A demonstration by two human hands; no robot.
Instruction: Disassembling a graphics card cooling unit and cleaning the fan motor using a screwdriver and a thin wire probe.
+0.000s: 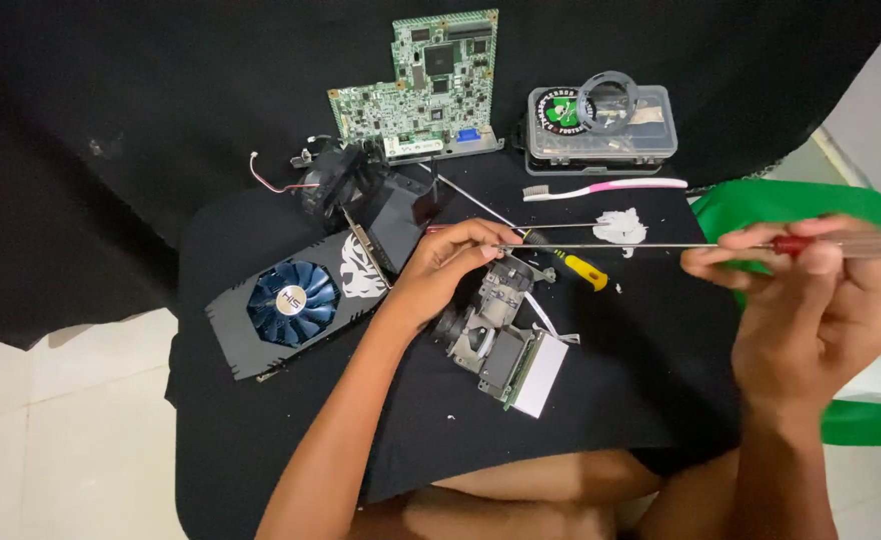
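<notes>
Both forearms are bare from elbow to wrist — no sleeve, cuff or glove in view on either side. The left hand (447,262) carries no ring, watch, strap or bandage; its fingernails are short and unpainted. The right hand (810,300) is likewise unadorned — nothing on the wrist, though motion blur softens its outer edge. The bare strip of body at the lower edge of the view shows no clothing.
</notes>
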